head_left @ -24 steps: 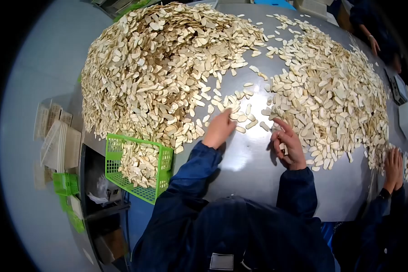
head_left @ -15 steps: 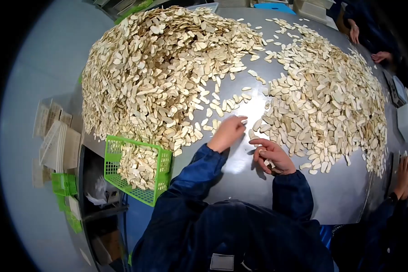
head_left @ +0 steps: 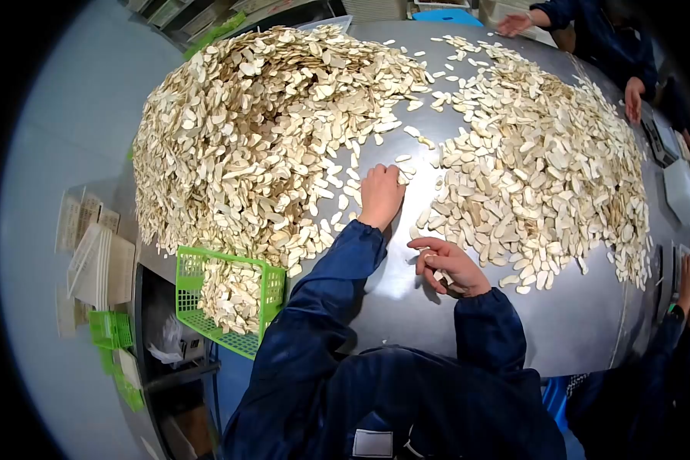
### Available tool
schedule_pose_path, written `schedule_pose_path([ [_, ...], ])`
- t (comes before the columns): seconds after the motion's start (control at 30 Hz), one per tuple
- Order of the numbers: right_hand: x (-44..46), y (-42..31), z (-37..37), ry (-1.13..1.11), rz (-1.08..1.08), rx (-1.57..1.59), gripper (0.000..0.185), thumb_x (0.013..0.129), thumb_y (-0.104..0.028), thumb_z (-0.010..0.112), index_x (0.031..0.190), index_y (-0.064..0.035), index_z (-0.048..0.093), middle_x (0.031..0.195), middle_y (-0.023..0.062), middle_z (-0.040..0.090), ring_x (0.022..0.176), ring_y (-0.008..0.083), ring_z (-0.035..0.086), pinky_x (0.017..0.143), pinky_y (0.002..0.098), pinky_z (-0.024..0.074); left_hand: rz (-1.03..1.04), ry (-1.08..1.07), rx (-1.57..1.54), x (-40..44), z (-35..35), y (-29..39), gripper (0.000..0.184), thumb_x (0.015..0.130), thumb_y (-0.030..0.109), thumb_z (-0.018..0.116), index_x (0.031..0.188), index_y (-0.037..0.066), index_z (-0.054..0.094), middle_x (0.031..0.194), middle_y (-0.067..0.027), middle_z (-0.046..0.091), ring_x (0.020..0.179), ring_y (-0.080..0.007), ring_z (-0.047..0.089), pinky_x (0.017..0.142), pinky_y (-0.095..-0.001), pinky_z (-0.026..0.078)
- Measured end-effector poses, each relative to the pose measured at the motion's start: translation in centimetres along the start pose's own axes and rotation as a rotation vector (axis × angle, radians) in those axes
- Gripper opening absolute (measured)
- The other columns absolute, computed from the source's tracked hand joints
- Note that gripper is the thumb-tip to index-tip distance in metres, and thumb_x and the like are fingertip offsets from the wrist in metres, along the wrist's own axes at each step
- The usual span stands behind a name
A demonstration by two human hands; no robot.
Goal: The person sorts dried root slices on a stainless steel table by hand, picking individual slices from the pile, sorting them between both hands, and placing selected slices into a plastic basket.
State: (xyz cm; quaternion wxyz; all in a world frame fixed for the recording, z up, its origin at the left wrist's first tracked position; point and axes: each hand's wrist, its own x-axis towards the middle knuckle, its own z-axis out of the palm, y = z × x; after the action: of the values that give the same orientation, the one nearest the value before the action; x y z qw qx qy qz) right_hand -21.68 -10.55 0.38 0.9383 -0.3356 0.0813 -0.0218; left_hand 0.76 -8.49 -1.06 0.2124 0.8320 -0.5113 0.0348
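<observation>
My left hand [head_left: 381, 196] reaches forward over the metal table, fingers together and bent down. A pale dried slice [head_left: 403, 177] shows at its fingertips, among a few loose ones; the underside of the fingers is hidden. My right hand [head_left: 454, 268] is held palm up just above the table, its fingers curled round several pale slices [head_left: 441, 277]. To the left rises a large heap of dried slices [head_left: 230, 146]. On the right spreads a second, flatter heap [head_left: 544, 161]. A green plastic basket [head_left: 271, 295], partly filled with slices, stands at the table's left edge.
Across the table at the upper right, a co-worker's hands [head_left: 516, 24] are spread apart. More hands [head_left: 688, 284] appear at the right edge, near a white container [head_left: 681, 192]. Stacked pale trays [head_left: 103, 257] and green baskets [head_left: 110, 330] stand at the far left.
My left hand has moved forward and slightly left to loose slices between the heaps. My right hand stays almost in place, its slices showing more. The co-worker's hands have moved apart.
</observation>
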Motion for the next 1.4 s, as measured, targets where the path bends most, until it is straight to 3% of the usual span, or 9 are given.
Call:
schedule_pose_path([
  [0.23, 0.1, 0.0, 0.1, 0.057, -0.004, -0.041, 0.036, 0.091, -0.007, 0.052, 0.125, 0.0017, 0.049, 0.082, 0.0101, 0.062, 0.045, 0.0116, 0.051, 0.040, 0.0217, 0.0391, -0.060, 0.040, -0.199, 0.6, -0.7, -1.4, 0.014, 0.084, 0.012, 0.054, 0.087, 0.000, 0.060, 0.080, -0.0216, 0.061, 0.077, -0.0403, 0.059, 0.069, -0.0468, 0.048],
  [0.3, 0.0, -0.1, 0.2, 0.061, -0.004, -0.041, 0.035, 0.091, -0.006, 0.051, 0.125, 0.0015, 0.049, 0.083, 0.0103, 0.062, 0.045, 0.0120, 0.051, 0.040, 0.0221, 0.0390, -0.117, 0.065, -0.243, 0.9, -0.9, -2.3, 0.017, 0.085, 0.010, 0.052, 0.094, 0.000, 0.063, 0.086, -0.0216, 0.062, 0.083, -0.0406, 0.059, 0.074, -0.0464, 0.047],
  [0.37, 0.1, 0.1, 0.0, 0.059, -0.009, -0.033, 0.035, 0.091, -0.006, 0.051, 0.125, 0.0015, 0.049, 0.083, 0.0103, 0.062, 0.045, 0.0122, 0.051, 0.039, 0.0223, 0.0387, -0.029, 0.309, -0.203, 0.5, -0.5, -2.4, 0.018, 0.082, 0.007, 0.055, 0.097, 0.002, 0.065, 0.094, -0.0183, 0.061, 0.090, -0.0383, 0.057, 0.078, -0.0449, 0.047],
  [0.47, 0.2, -0.2, 0.1, 0.079, 0.020, -0.054, 0.035, 0.090, -0.005, 0.050, 0.125, 0.0014, 0.049, 0.084, 0.0104, 0.062, 0.045, 0.0124, 0.051, 0.039, 0.0226, 0.0385, 0.009, 0.132, -0.185, 0.0, -1.4, -1.4, 0.027, 0.079, 0.006, 0.061, 0.106, 0.003, 0.062, 0.106, -0.0188, 0.055, 0.098, -0.0383, 0.054, 0.084, -0.0423, 0.044],
  [0.57, 0.2, 0.1, 0.2, 0.064, 0.036, -0.019, 0.035, 0.090, -0.005, 0.050, 0.125, 0.0013, 0.048, 0.083, 0.0110, 0.061, 0.045, 0.0131, 0.052, 0.040, 0.0232, 0.0401, 0.006, -0.053, -0.127, -0.8, -0.8, -0.6, 0.027, 0.077, 0.013, 0.064, 0.102, 0.003, 0.062, 0.099, -0.0184, 0.056, 0.095, -0.0359, 0.053, 0.084, -0.0415, 0.044],
  [0.87, 1.2, 2.7, 1.6, -0.144, 0.259, -0.053, 0.037, 0.091, -0.004, 0.048, 0.127, 0.0014, 0.045, 0.085, 0.0111, 0.063, 0.053, 0.0129, 0.059, 0.042, 0.0221, 0.0456, -0.215, 0.135, -0.086, -6.8, -4.2, -5.1, 0.054, 0.075, 0.022, 0.068, 0.121, -0.002, 0.052, 0.119, -0.0252, 0.047, 0.112, -0.0400, 0.043, 0.097, -0.0438, 0.036],
  [1.07, 1.2, 2.0, 2.7, -0.049, 0.260, -0.113, 0.034, 0.091, -0.004, 0.050, 0.124, 0.0011, 0.048, 0.081, 0.0100, 0.062, 0.045, 0.0121, 0.052, 0.042, 0.0245, 0.0419, -0.342, 0.089, -0.066, -9.9, -4.6, -7.2, 0.062, 0.076, 0.026, 0.068, 0.127, -0.002, 0.046, 0.133, -0.0313, 0.035, 0.123, -0.0450, 0.033, 0.104, -0.0472, 0.030],
  [1.13, 1.3, 2.1, 1.8, -0.105, 0.238, -0.097, 0.034, 0.091, -0.005, 0.049, 0.125, 0.0003, 0.047, 0.084, 0.0097, 0.061, 0.053, 0.0124, 0.059, 0.042, 0.0223, 0.0459, -0.344, 0.066, -0.091, -9.4, -4.3, -6.8, 0.063, 0.076, 0.027, 0.068, 0.128, -0.002, 0.046, 0.134, -0.0317, 0.034, 0.124, -0.0453, 0.032, 0.104, -0.0473, 0.029],
  [1.4, 1.1, 2.0, 1.7, -0.072, 0.218, -0.090, 0.031, 0.091, -0.009, 0.049, 0.121, -0.0009, 0.049, 0.083, 0.0098, 0.061, 0.049, 0.0134, 0.058, 0.041, 0.0235, 0.0451, -0.079, 0.021, -0.160, -3.7, 1.9, -1.3, 0.065, 0.078, 0.031, 0.068, 0.130, 0.000, 0.045, 0.138, -0.0336, 0.030, 0.127, -0.0462, 0.031, 0.105, -0.0503, 0.027],
])
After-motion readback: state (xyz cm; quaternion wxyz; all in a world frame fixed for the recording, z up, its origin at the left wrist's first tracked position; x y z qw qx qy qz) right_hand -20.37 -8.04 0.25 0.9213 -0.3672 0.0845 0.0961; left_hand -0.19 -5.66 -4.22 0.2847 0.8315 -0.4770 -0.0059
